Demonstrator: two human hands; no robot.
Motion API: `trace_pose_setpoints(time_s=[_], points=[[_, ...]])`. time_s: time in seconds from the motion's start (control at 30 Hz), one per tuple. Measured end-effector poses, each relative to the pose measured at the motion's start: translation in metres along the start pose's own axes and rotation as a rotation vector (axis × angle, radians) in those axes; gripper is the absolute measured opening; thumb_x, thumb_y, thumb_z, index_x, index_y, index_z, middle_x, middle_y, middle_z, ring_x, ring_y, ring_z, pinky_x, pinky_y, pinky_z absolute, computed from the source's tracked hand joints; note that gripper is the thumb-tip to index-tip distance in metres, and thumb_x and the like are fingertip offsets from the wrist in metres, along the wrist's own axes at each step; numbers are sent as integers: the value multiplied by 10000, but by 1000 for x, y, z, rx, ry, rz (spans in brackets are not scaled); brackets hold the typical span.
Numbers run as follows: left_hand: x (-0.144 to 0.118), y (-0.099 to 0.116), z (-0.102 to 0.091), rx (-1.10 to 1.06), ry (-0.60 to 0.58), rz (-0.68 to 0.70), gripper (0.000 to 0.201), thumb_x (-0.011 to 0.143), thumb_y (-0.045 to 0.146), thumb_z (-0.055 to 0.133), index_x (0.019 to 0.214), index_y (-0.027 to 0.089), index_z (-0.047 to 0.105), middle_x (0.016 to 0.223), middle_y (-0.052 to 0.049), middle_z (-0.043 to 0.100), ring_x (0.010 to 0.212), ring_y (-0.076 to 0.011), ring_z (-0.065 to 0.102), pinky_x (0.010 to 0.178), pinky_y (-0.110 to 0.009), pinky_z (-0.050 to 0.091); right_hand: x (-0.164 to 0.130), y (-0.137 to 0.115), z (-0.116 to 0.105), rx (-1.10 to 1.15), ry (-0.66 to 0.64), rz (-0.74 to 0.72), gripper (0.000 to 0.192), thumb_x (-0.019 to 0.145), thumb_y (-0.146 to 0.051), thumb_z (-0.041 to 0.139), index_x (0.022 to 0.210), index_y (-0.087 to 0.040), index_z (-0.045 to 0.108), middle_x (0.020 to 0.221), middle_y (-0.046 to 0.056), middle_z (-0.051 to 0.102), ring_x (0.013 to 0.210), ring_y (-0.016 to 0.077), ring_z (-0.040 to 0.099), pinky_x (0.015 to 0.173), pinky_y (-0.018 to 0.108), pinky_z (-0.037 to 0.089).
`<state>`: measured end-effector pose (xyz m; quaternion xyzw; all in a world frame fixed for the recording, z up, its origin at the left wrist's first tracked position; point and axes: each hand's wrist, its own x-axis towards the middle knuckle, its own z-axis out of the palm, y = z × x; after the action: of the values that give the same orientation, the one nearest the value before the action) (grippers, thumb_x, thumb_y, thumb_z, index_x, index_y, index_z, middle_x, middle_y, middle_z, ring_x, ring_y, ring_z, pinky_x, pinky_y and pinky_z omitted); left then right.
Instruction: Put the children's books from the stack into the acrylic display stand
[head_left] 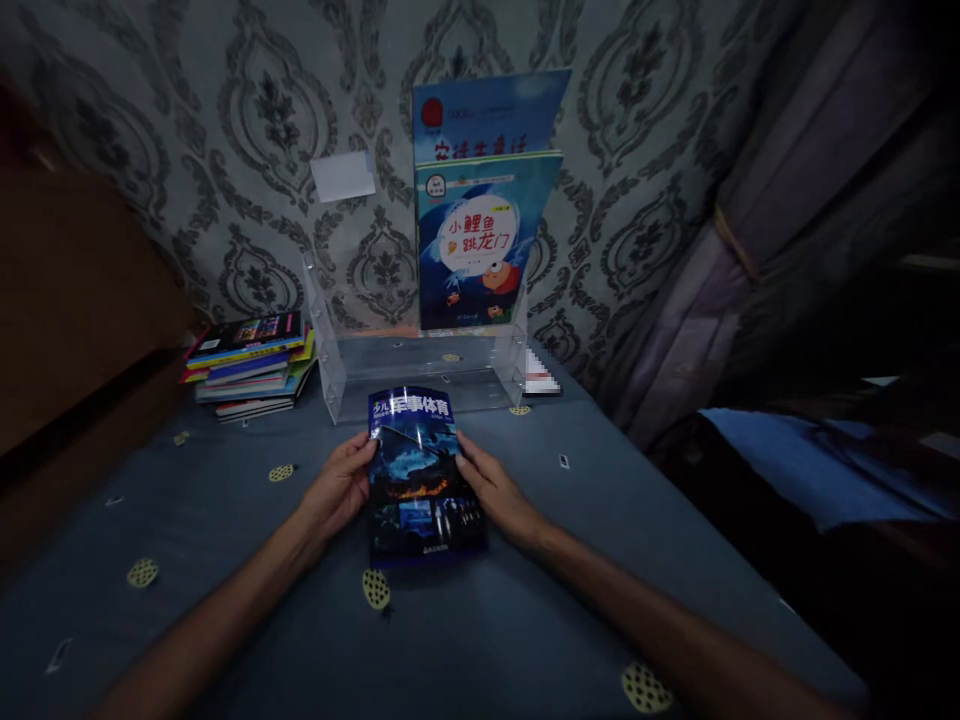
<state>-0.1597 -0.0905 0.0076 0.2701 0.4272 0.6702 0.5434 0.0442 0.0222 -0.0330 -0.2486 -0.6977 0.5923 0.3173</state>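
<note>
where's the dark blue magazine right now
In the head view, the dark blue magazine is just left of centre, held between the left hand and right hand, nearer than the clear rack.

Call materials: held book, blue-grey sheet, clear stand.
Held book: paper, probably laminated glossy cover; light glints off it.
Blue-grey sheet: matte, likely fabric; no sharp glare, weave not discernible.
Clear stand: glossy plastic, likely acrylic; the sheet shows through it.

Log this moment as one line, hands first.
left hand: holds dark blue book, left edge | right hand: holds its right edge | clear stand: picture books standing, right side | book pile: left of stand
</note>
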Motion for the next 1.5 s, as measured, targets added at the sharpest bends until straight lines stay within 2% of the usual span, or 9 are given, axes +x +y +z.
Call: trace_pose_setpoints(time_s=[0.17,0.33,0.53,0.67,0.87,1.0,1.13,1.33,1.5], points=[[2,0,-4,-55,100,33,316,720,238,842,991,135,717,883,-49,771,775,-180,729,772,-271,587,-3,-28,11,535,-207,164,453,834,-527,721,1154,-207,708,1121,79,750,1024,219,699,914,362,535],[11,-1,-13,143,151,66,447,697,412,833,1029,135,721,855,-59,764,762,-198,712,751,-288,563,-6,-34,13,594,-242,221,371,759,-500,807,928,-179,732,805,11,731,682,102,660,672,223,525],[9,12,-24,1111,233,248,471,870,341,599,1291,131,584,1021,-97,694,968,-258,663,914,-420,516,0,-27,-2,165,-149,234,473,748,-631,721,718,-173,608,604,-11,630,474,103,581,391,192,394],[-14,16,4,1753,143,393,364,940,220,499,1285,117,555,1187,-147,601,1126,-297,572,987,-469,471,4,-24,-20,-272,41,82,394,871,-521,591,654,-195,552,584,2,638,453,111,562,404,207,399],[-50,-5,81,2081,-159,237,367,987,452,494,1118,125,598,1127,-148,627,1100,-331,583,838,-438,542,5,-15,-23,-274,117,-58,260,917,-355,483,1004,-178,653,878,69,729,755,194,701,599,287,538],[-54,-18,112,2200,-231,59,393,963,440,543,1146,94,582,1102,-200,652,1062,-374,625,774,-462,558,6,-6,-23,-222,142,-98,299,937,-339,480,1152,-194,629,1013,82,735,869,196,708,723,329,571],[-49,-18,123,2248,-230,-19,256,969,239,488,1167,93,558,1087,-210,675,1008,-353,675,769,-436,553,4,-3,-25,-198,149,-107,301,952,-322,476,1187,-198,618,1007,78,732,865,195,708,738,339,580],[-48,-6,114,2195,-239,28,283,952,162,423,1215,108,509,895,-159,717,837,-325,718,716,-390,519,1,-7,-24,-199,146,-125,322,962,-322,462,1213,-185,610,1019,93,718,889,207,710,710,329,577],[-41,14,94,1850,-185,51,291,945,177,445,1228,160,509,775,-54,712,725,-224,693,683,-296,464,2,-8,-25,-104,172,-117,296,951,-296,462,1194,-195,599,973,61,720,831,173,697,628,271,551]])
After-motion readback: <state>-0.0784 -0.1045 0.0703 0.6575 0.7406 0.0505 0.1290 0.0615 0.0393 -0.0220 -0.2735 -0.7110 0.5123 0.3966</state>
